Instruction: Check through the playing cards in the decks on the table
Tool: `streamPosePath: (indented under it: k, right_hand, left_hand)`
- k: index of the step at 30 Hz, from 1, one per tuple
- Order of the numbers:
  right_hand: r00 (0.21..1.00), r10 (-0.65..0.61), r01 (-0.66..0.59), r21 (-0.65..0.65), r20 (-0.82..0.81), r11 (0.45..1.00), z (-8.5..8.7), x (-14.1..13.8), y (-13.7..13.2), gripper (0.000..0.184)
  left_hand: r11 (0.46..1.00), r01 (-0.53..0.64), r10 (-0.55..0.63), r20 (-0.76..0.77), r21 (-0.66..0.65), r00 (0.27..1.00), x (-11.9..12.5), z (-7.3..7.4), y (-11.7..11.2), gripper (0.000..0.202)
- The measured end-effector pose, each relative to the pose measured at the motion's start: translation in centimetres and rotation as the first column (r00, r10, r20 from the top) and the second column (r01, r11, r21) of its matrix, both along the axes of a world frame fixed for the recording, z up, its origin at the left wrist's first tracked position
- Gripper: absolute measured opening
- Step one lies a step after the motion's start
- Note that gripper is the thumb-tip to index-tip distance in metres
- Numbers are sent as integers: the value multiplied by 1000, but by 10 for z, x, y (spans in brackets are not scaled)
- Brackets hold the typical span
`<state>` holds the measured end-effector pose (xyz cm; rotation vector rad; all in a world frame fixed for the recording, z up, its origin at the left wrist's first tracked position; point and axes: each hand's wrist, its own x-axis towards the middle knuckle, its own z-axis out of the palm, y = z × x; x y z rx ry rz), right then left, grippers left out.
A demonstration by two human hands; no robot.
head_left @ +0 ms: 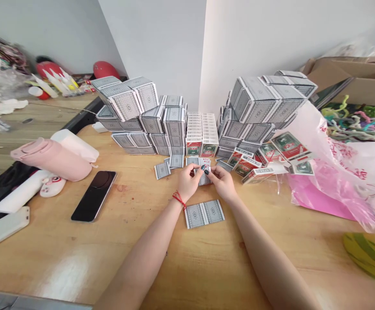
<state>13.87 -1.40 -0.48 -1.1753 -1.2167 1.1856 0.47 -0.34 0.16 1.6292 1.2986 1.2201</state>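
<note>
My left hand and my right hand meet over the table, both closed in a pinch on playing cards. Red number faces show at the top of these cards, and a patterned back shows below. Nearer to me, two joined cards lie back up on the wood. Left of my hands rest a few loose cards. Behind them stand two columns of card boxes. Blocks built of cards are stacked to the left and right. How many cards I hold is hidden by my fingers.
A black phone and a pink tumbler lie on the left. Right of my hands are scattered card boxes, plastic wrapping and a roll of yellow tape. A cardboard box stands at the back right.
</note>
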Motion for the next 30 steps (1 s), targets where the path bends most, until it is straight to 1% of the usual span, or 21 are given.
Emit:
streamPosePath:
  k: [3,7,10,16,22,26,30]
  right_hand:
    - [1000,-8,8,1,-9,1000,0,0,0,27]
    - [999,3,-6,-50,-55,999,2,-1,-2,29]
    - [998,-6,2,-65,-64,998,4,-1,-3,31]
    - [998,10,-13,-54,-55,998,6,-2,-3,33]
    - [998,53,-54,-20,-29,998,6,-2,-4,31]
    - [999,26,-27,-17,-20,999,3,-2,-2,28]
    - [999,-38,38,12,-17,999,1,-1,0,23]
  left_hand:
    - [1000,6,-6,-13,9,1000,0,0,0,19]
    - [1000,13,-13,-25,24,1000,0,0,1,18]
    - [999,7,-6,-29,33,1000,0,1,0,19]
    - [998,3,-1,-45,56,999,0,1,-1,21]
    - [998,-11,16,-59,69,998,1,0,-2,20]
    - [997,-19,23,-50,79,998,1,2,-2,19]
    - [1000,-12,12,11,28,1000,2,4,-3,22]
